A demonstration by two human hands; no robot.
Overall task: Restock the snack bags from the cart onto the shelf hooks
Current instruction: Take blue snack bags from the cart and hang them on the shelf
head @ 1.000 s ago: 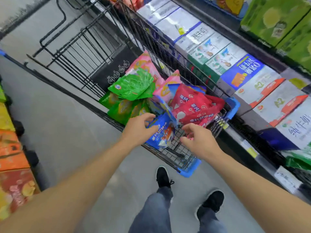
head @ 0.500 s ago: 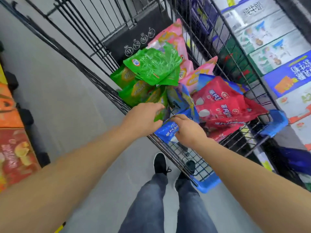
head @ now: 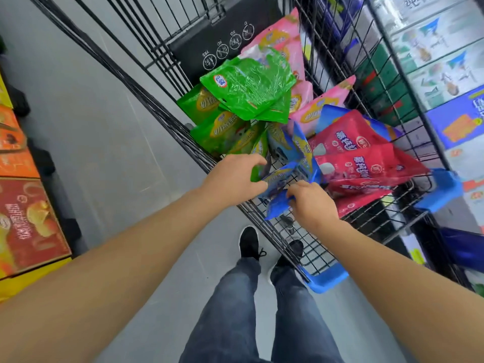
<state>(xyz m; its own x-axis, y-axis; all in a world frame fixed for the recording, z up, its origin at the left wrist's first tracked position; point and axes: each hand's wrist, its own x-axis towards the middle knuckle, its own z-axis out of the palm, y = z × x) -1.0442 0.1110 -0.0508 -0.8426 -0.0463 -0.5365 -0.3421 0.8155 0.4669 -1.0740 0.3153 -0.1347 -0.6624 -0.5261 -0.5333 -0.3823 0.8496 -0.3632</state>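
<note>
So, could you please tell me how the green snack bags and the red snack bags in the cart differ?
The green snack bags sit on the cart's left side, further from the person; the red snack bags lie on the right, nearer. The top green bag is glossy and crinkled with a small oval logo; the red bags carry large white lettering. Neither hand touches either colour; both are piled loosely in the same wire basket.

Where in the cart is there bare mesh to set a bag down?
Bare mesh shows in the cart's near corner, between the right hand and the blue corner bumper. Beyond both hands it is crowded: green bags, red bags, pink bags.
</note>
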